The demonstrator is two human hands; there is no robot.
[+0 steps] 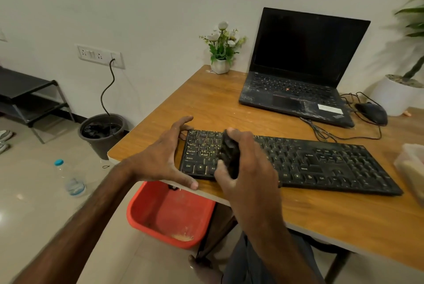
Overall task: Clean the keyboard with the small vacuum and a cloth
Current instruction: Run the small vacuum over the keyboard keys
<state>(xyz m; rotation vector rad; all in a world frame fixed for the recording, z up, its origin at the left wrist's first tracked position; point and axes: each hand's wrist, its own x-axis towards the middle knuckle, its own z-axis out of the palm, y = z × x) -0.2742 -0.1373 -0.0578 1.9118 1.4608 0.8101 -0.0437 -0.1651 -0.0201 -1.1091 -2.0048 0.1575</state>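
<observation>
A: Entry. Where is the keyboard (321, 164)?

B: Flat on the wooden desk (206, 100), its left end close to the desk's near-left edge. Keys look dusty.

A: Left hand (160, 159)?

B: Spread wide across the keyboard's left end. The thumb lies straight by its front-left corner and the fingers reach its back-left corner. No curl round anything, it only touches.

A: Right hand (247, 164)?

B: Over the keyboard's left-hand keys, fingers and thumb wrapped round a dark handheld device (229, 153). The device is blurred, so I cannot confirm its type. Its lower end sits at or just above the keys; contact cannot be told.

A: Surroundings?

B: Behind the keyboard's right half is an open laptop (298, 77) with a dark screen. Right of that, behind the keyboard's right end, is a mouse (371, 112) with its cable trailing. Behind the keyboard's left half, well apart, is a small flower pot (221, 54). Below its left end, on the floor, is a red tub (169, 212). Left of the keyboard, off the desk, are a dark bucket (103, 132) and a plastic bottle (71, 180).
</observation>
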